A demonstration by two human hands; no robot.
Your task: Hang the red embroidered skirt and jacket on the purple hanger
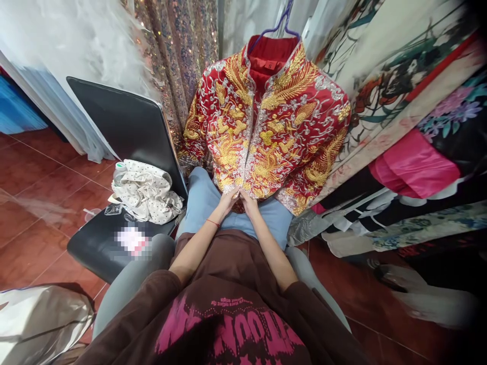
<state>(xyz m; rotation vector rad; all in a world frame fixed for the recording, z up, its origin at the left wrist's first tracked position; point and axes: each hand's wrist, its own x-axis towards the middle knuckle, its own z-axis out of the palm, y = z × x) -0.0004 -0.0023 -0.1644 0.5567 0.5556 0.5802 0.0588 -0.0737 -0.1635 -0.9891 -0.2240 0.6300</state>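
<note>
A red jacket (262, 126) with gold and silver embroidery hangs in front of me on a purple hanger (283, 25). Its lower edge reaches my lap, and the two front panels meet along a silver-trimmed opening. My left hand (229, 200), with a red string at the wrist, pinches the bottom of the front edge on one side. Close beside it, my right hand (248, 201) grips the hem on the other side. Both hands are closed on the cloth, almost touching at the centre. Whatever fastening lies under the fingertips is too small to make out.
A black chair (122, 116) to the left carries a bundled white dotted cloth (146, 190) and small items. Sequinned fabric (178, 45) hangs behind the jacket. Patterned garments (388, 96) crowd the right side. A pale bag (41, 319) rests on the red tiled floor (49, 197).
</note>
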